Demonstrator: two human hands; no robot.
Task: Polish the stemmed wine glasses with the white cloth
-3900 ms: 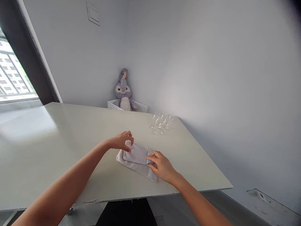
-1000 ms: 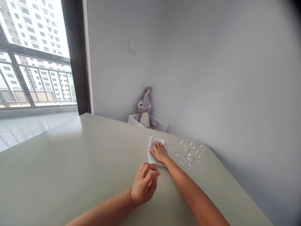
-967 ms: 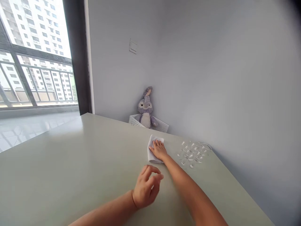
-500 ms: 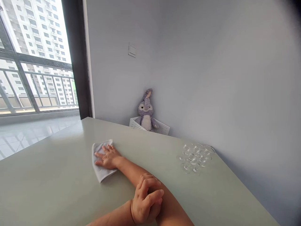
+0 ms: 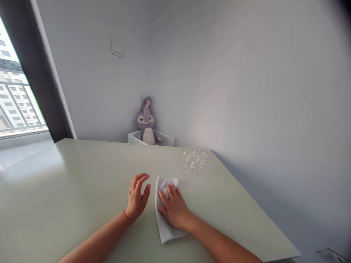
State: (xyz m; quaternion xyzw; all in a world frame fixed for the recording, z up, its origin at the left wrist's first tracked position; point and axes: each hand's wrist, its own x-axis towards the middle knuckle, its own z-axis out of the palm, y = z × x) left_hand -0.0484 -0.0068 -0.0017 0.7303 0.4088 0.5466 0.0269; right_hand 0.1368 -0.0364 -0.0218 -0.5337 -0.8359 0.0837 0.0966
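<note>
A folded white cloth [image 5: 168,233] lies on the pale table [image 5: 82,190], pressed under my right hand [image 5: 175,207]. That hand is flat with its fingers spread, and it covers the cloth's middle and right side. My left hand [image 5: 138,197] is held just left of the cloth, apart from it, with fingers curved and the thumb away from them; nothing is in it. Beyond the cloth, toward the back right, several clear glasses [image 5: 194,160] stand in a close group on the table.
A purple plush toy [image 5: 148,126] sits in a white perforated basket [image 5: 169,141] behind the table's far edge. Grey walls meet in the corner, with a switch [image 5: 117,48] on the left one. A dark-framed window [image 5: 16,98] is at far left.
My right hand and the cloth have moved rightward and nearer to me. My left hand has left the right forearm and opened beside the cloth. The view has turned right.
</note>
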